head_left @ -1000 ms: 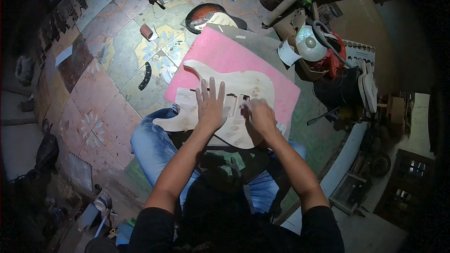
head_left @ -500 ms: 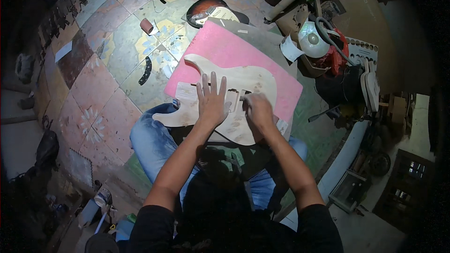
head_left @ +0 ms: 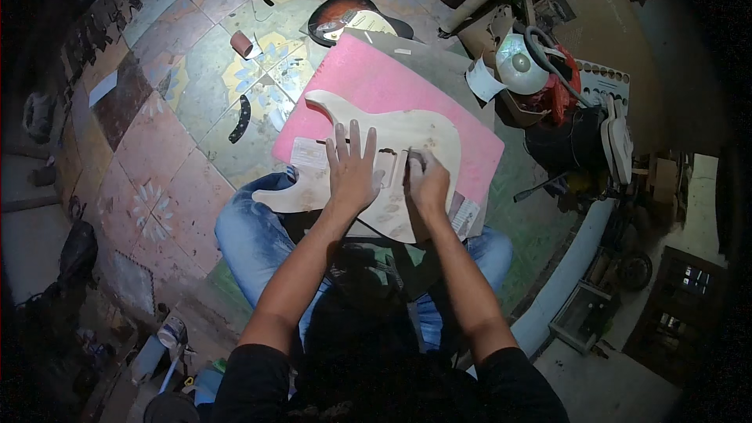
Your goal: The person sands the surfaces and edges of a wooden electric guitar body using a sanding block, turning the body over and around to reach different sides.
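A pale, unfinished wooden guitar body point(head_left: 427, 127) with routed cavities lies flat on a pink foam sheet point(head_left: 368, 74) across my lap. My left hand point(head_left: 352, 172) rests flat on the wood, fingers stretched out and apart, left of the cavities. Over the body's right half, my right hand point(head_left: 427, 180) is closed, its curled fingertips at the edge of a cavity beside the middle one. Whatever those fingers pinch is too small and dark to name. Brownish smudges mark the wood around both hands.
Beyond the foam lies a sunburst guitar body point(head_left: 338, 19) with a cream plate. A sandpaper roll point(head_left: 242, 44) and a curved black strip point(head_left: 240, 119) lie on the tiles. At right stand a cardboard box point(head_left: 521, 108) holding a white round object, and a black drum-shaped container point(head_left: 556, 145).
My right hand has shifted slightly left along the cavity's edge, and its forearm has swung inward. My left hand stays pressed on the guitar body.
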Available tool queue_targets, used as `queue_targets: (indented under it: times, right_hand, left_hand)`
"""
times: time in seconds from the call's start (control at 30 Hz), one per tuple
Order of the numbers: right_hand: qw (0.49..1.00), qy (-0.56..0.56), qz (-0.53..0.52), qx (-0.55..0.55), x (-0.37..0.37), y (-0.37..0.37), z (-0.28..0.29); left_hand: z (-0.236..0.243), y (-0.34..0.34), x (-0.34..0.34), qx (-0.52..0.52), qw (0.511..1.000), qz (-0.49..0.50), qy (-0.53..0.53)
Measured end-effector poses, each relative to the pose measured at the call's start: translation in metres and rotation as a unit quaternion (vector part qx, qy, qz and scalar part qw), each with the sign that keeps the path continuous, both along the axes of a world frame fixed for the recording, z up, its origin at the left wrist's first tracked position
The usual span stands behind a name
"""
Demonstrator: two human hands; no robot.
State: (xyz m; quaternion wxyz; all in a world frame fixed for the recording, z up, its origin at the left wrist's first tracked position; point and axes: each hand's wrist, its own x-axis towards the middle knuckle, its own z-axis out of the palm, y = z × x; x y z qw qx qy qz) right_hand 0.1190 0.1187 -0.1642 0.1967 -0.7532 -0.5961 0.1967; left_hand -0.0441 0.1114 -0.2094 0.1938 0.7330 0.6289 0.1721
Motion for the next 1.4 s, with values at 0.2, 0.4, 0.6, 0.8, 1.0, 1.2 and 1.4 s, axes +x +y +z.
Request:
queue_targets:
  times: [0.2,0.4,0.6,0.8,1.0,1.2,1.4]
  right_hand:
    - [0.997,0.025,0.077,0.011,0.012,-0.014,-0.007]
    - [0.992,0.08,0.072,-0.059,0.014,0.006,0.008]
    - [0.986,-0.068,0.15,-0.007,-0.003,-0.014,0.002]
    - [0.971,0.077,0.176,-0.141,0.02,-0.006,0.005]
    - [0.992,-0.094,0.073,-0.049,-0.002,-0.022,-0.01]
    - [0.995,0.019,-0.012,-0.101,0.009,0.0,-0.004]
    - [0.995,-0.08,0.058,0.029,0.021,-0.013,-0.033]
  left_hand:
    - [0.0,-0.001,-0.002,0.011,1.0,0.006,-0.001]
    - [-0.004,-0.002,-0.006,0.012,1.0,0.012,0.001]
    - [-0.001,0.0,-0.003,0.004,1.0,0.005,0.0]
    - [-0.004,-0.001,-0.004,-0.005,1.0,-0.005,0.006]
    - [-0.002,-0.002,-0.004,-0.016,1.0,-0.006,-0.003]
    - [-0.002,-0.003,-0.006,0.002,1.0,0.011,-0.009]
    - [0.0,0.002,-0.002,0.017,1.0,0.004,-0.013]
